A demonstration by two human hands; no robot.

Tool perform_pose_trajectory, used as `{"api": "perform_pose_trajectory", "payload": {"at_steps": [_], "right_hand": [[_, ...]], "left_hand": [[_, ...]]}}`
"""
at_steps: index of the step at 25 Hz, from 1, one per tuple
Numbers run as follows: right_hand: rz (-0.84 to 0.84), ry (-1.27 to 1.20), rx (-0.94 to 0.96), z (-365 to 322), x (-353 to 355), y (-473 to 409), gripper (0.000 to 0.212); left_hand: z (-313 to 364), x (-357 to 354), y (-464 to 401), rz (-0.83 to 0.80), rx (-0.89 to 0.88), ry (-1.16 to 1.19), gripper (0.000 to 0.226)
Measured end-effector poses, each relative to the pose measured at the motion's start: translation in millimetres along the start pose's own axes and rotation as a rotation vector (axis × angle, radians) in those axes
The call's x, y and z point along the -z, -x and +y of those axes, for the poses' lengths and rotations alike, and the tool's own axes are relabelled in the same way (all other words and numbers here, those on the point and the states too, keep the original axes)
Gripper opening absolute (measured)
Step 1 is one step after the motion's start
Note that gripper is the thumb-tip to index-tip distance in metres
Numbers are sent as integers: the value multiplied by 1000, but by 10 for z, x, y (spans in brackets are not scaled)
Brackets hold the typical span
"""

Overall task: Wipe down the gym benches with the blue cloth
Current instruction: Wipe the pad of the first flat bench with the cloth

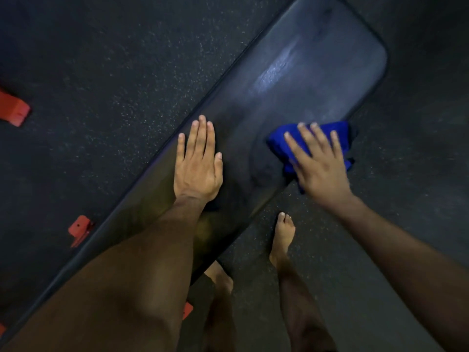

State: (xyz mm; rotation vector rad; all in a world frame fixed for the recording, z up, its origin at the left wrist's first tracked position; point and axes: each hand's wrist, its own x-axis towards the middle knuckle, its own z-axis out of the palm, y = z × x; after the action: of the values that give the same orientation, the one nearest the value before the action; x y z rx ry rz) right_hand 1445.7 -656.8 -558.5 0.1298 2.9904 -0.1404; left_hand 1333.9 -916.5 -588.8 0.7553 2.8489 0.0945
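The right grip point(317, 158), fingers spread, presses the cloth point(281, 141) at the tabletop's point(291, 80) lower-right edge, left hand point(196, 163) flat beside; another push could slide it off onto the floor point(101, 59)

The cloth point(281, 146) is deep blue; the table point(291, 80) black (with a pale sheen); floor point(114, 72) dark grey, white-speckled; brackets point(14, 111) orange-red.
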Motion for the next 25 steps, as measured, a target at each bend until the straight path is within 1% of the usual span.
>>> {"api": "perform_pose_trajectory", "payload": {"at_steps": [2,3,4,5,6,7,8,9,10,11,13,14,16,17,18,19,21,22,23,24,25], "right_hand": [[49,-14,-201,78,55,-501,51],[63,-28,-263,-36,83,-741,52],[76,-37,-291,-221,105,-903,55],[77,-50,-265,-422,107,-945,58],[49,-52,-152,-595,80,-854,61],[3,-31,20,-703,28,-653,63],[-47,0,187,-705,8,-403,64],[-88,29,306,-593,-6,-175,65],[-115,44,373,-400,22,-25,65],[-110,57,382,-170,50,25,65],[-79,72,275,210,89,-143,60],[-43,74,179,305,110,-343,57],[68,54,-33,202,99,-788,52],[113,29,-106,33,90,-959,52],[134,-7,-137,-146,79,-1044,54],[136,-36,-98,-278,58,-1028,56],[64,-42,106,-351,29,-740,58],[17,-50,182,-281,41,-553,60],[-12,-55,199,-129,73,-388,62],[1,-58,147,76,116,-263,62],[36,-66,32,308,177,-214,60]], "left_hand": [[8,-5,-3,-1,-2,11,66],[11,-8,-8,1,-3,4,66],[15,-11,-16,3,-4,-4,66],[17,-8,-21,5,-3,-5,66],[16,0,-27,9,-3,0,66],[12,8,-26,15,-8,6,66],[11,7,-22,17,-15,11,66],[7,0,-21,18,-16,15,65],[-2,-4,-17,16,-8,22,66],[-4,-9,-17,20,-4,29,66],[13,-6,-10,35,-7,31,65],[21,-8,-18,34,-8,32,65],[25,-6,-28,24,-7,23,65],[13,-10,-29,20,-2,13,66],[2,-16,-29,18,3,9,66],[6,-14,-34,19,0,7,66],[60,15,-68,13,-18,-4,67],[79,34,-78,-1,-10,-4,67],[90,66,-72,-23,3,3,67],[107,136,-44,-41,14,19,68],[122,232,-50,-46,18,37,69]]}}
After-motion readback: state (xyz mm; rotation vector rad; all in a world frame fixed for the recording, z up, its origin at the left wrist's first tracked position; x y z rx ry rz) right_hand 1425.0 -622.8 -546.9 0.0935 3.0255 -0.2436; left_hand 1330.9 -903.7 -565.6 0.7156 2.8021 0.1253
